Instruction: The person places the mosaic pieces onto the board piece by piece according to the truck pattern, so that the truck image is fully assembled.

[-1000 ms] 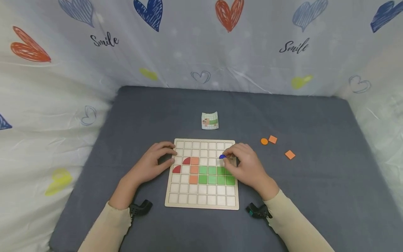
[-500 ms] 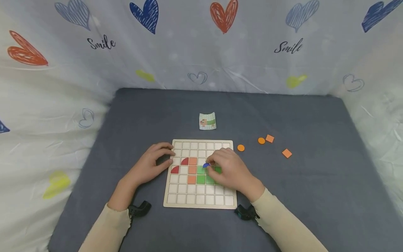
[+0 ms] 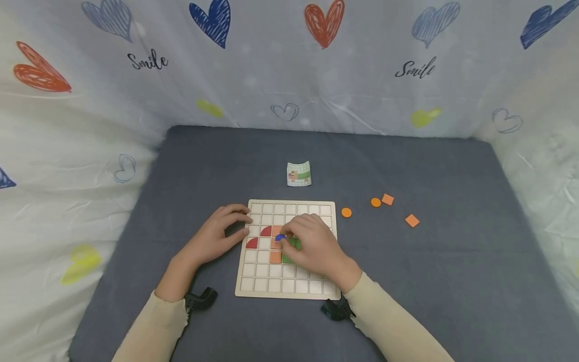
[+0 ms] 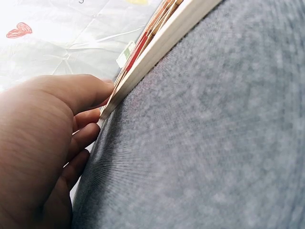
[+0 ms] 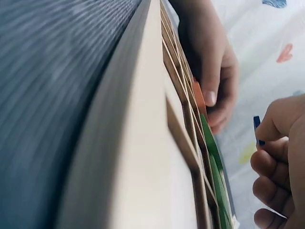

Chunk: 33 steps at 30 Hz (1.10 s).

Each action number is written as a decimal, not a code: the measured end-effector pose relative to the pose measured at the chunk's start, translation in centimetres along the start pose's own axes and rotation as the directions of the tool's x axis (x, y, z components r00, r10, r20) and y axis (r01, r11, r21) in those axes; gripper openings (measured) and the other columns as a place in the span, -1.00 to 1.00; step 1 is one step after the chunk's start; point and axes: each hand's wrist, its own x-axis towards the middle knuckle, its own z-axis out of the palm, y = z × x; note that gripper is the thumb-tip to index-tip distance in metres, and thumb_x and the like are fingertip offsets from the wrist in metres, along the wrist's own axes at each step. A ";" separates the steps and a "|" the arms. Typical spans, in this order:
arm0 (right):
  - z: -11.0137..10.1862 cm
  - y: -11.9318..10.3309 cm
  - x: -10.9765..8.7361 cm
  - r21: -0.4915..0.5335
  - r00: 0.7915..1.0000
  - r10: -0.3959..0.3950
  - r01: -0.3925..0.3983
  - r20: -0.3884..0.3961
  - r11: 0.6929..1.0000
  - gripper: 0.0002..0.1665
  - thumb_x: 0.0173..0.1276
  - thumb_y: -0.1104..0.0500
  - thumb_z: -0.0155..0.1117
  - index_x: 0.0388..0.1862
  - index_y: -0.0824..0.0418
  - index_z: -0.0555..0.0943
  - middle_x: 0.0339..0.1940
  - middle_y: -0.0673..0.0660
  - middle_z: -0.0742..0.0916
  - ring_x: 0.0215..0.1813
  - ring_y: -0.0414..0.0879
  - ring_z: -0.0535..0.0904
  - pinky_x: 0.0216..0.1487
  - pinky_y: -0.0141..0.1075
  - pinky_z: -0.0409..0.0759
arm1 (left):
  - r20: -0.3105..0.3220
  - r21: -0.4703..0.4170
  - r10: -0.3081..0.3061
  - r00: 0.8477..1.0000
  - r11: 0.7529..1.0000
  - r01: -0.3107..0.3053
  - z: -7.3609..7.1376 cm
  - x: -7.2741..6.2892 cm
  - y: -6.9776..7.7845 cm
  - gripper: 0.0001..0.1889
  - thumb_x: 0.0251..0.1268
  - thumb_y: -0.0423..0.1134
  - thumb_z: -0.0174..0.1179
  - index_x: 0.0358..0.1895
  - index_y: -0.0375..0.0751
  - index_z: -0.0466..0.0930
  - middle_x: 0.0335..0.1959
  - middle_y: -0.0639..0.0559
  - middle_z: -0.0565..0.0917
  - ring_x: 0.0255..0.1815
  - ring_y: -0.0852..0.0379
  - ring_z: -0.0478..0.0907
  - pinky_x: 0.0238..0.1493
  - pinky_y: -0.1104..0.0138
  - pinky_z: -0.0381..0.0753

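My right hand (image 3: 312, 246) pinches a small blue tile (image 3: 279, 237) between thumb and fingertips, over the left-middle of the wooden grid board (image 3: 289, 287). In the right wrist view the blue tile (image 5: 258, 130) is seen edge-on, above the board's surface. My left hand (image 3: 221, 234) rests with its fingertips and thumb at the board's left edge. The grid holds two red quarter-circle tiles (image 3: 252, 243), a column of orange square tiles (image 3: 275, 257), and green square tiles (image 3: 287, 258), partly hidden under the right hand.
A small picture card (image 3: 299, 174) lies beyond the board. Right of the board lie two orange round tiles (image 3: 346, 212) and two orange square tiles (image 3: 412, 220). All this is on a dark grey cloth-covered table (image 3: 217, 166), with a printed curtain (image 3: 253, 75) behind.
My right hand has carried the blue tile leftward across the board, from its right side to near the orange column. The round tile beside the board came into view. My left hand stays put.
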 end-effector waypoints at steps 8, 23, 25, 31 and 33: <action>2.5 -1.0 1.2 -0.010 0.995 0.092 -0.091 0.041 0.996 -0.92 0.44 0.18 0.41 -0.15 0.04 0.80 -0.37 -0.17 0.65 -0.28 -0.25 0.51 -0.06 -0.26 0.56 | 0.002 -0.014 0.001 1.000 1.000 -0.001 -0.2 0.0 0.0 -0.73 0.56 -0.20 0.43 0.22 -0.05 0.78 0.42 -0.05 0.59 0.47 -0.15 0.45 0.47 -0.17 0.45; 3.8 -1.2 1.1 -0.150 0.997 0.016 -0.003 0.082 0.989 -0.97 0.41 0.13 0.42 -0.22 0.03 0.77 -0.44 -0.18 0.58 -0.32 -0.22 0.50 -0.24 -0.30 0.44 | -0.002 -0.025 -0.008 1.000 1.000 0.008 -0.1 0.1 0.2 -0.74 0.55 -0.19 0.44 0.20 -0.04 0.78 0.42 -0.02 0.59 0.45 -0.12 0.46 0.46 -0.16 0.47; 3.9 -1.2 1.1 -0.155 0.996 0.013 0.001 0.089 0.988 -0.97 0.42 0.11 0.42 -0.23 0.02 0.77 -0.44 -0.18 0.57 -0.33 -0.21 0.48 -0.23 -0.29 0.43 | -0.005 -0.027 -0.007 1.000 1.000 0.007 -0.1 0.1 0.2 -0.74 0.55 -0.19 0.44 0.20 -0.04 0.78 0.42 -0.03 0.60 0.44 -0.13 0.46 0.46 -0.16 0.47; 4.1 -1.0 1.1 -0.168 0.995 0.012 0.006 0.103 0.986 -0.93 0.45 0.06 0.41 -0.26 -0.01 0.74 -0.46 -0.20 0.51 -0.35 -0.23 0.43 -0.24 -0.29 0.38 | -0.007 -0.034 0.002 1.000 0.999 -0.002 -0.1 0.1 0.2 -0.75 0.56 -0.20 0.43 0.20 -0.04 0.78 0.41 -0.03 0.60 0.44 -0.13 0.47 0.45 -0.16 0.46; 4.2 -0.9 1.0 -0.166 0.995 0.012 0.005 0.100 0.986 -0.93 0.46 0.05 0.40 -0.23 -0.01 0.75 -0.45 -0.21 0.51 -0.35 -0.24 0.43 -0.23 -0.29 0.39 | -0.007 -0.036 0.002 1.000 0.999 -0.003 -0.1 0.1 0.1 -0.75 0.55 -0.20 0.43 0.20 -0.04 0.78 0.41 -0.03 0.60 0.44 -0.13 0.46 0.45 -0.16 0.46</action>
